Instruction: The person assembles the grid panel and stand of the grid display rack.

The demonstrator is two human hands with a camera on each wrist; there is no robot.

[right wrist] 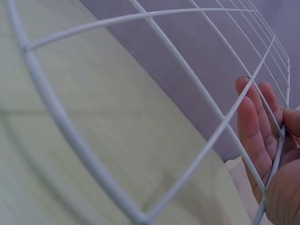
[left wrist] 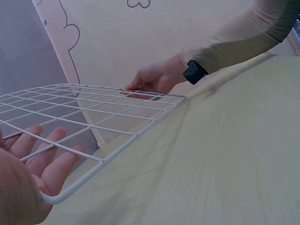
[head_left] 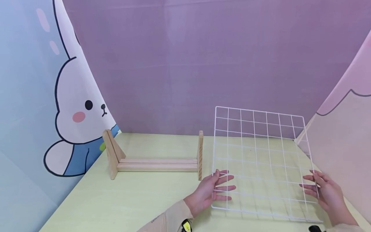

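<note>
White coated wire makes the square grid panel [head_left: 261,161], which you hold tilted above the pale yellow-green table [head_left: 116,199], just right of the light wooden rack with two upright ends [head_left: 153,159]. Your left hand [head_left: 210,191] and right hand [head_left: 326,191] clasp its side edges, fingers beneath. It looks light, stiff and rather slippery; the outer frame seems best to hold. Room opens in front of the rack.

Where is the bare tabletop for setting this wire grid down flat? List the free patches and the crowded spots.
Free: the table in front of the wooden stand, left of the left hand; also the strip behind the stand, toward the purple wall. Crowded: the right side, where both hands, the right hand included, hold the wire grid close to the pink side panel.
</note>
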